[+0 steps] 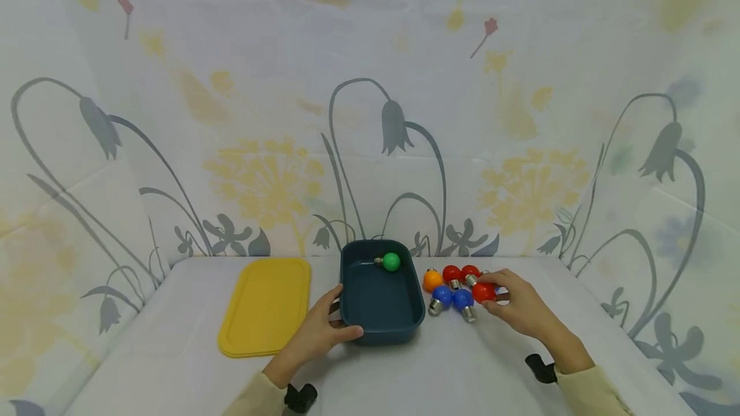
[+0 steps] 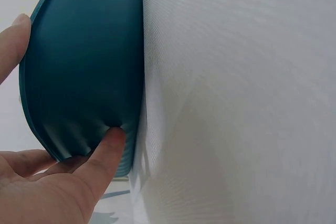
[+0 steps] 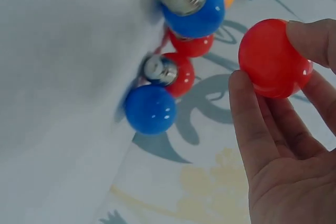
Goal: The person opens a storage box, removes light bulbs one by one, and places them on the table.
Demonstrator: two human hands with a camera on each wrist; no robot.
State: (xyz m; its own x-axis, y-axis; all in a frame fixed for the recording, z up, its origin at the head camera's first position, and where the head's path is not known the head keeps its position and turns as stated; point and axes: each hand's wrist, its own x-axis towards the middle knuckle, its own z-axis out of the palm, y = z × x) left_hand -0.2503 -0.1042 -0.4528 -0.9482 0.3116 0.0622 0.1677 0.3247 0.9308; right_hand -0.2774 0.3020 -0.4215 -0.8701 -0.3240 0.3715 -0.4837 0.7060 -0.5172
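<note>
My left hand (image 1: 320, 330) holds the dark teal plastic bin (image 1: 381, 337) at its near left corner, thumb on the near side, fingers along the left wall. In the left wrist view, fingertips press on the outside of the bin (image 2: 86, 66). A green light bulb (image 1: 391, 262) lies inside at the far end. Pinched between thumb and fingers of my right hand (image 1: 520, 303) is a red light bulb (image 1: 483, 293), lifted off the table in the right wrist view, its round red globe (image 3: 273, 59) showing. Its base is hidden there.
Right of the bin lies a cluster of bulbs: an orange bulb (image 1: 431, 280), red bulbs (image 1: 452, 275) and blue bulbs (image 1: 463, 300). A yellow lid (image 1: 267, 307) lies flat at the left. Behind the white table (image 1: 439, 377) hangs a flower-printed cloth (image 1: 370, 178).
</note>
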